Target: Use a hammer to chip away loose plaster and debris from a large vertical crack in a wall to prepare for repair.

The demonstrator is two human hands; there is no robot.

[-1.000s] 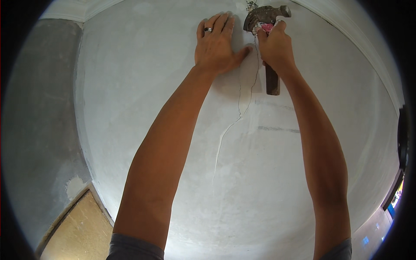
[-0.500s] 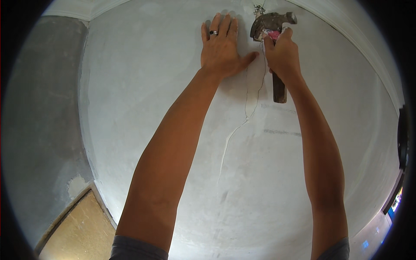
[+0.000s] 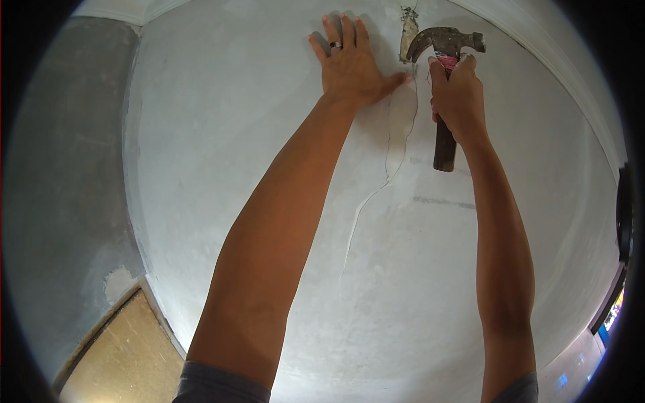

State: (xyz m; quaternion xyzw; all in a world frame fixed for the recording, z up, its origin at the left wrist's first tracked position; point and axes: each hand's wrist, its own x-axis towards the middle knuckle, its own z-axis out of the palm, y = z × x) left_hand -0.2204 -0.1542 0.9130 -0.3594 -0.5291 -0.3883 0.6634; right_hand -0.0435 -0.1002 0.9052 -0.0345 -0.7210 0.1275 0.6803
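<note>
My left hand (image 3: 350, 74) rests with fingers spread on the grey plastered wall (image 3: 215, 101), a ring on one finger, its thumb beside a long crack (image 3: 386, 180) that runs down the wall. My right hand (image 3: 459, 101) grips a worn claw hammer (image 3: 447, 39) high on the handle, close under the head, around a pink piece. The dark lower handle hangs below my fist. The hammer's claw is just right of a chipped, rough patch (image 3: 408, 30) at the top of the crack; whether it touches the wall I cannot tell.
A darker grey wall (image 3: 67, 168) meets this one at the left, above a tan door (image 3: 121, 342) in a wooden frame. White moulding (image 3: 557, 87) curves along the top. At the right edge are a dark object (image 3: 623, 208) and a bright opening.
The hammer and my right hand have moved rightward and down, uncovering more of the chipped patch. My left hand has shifted right, its fingers a little more spread.
</note>
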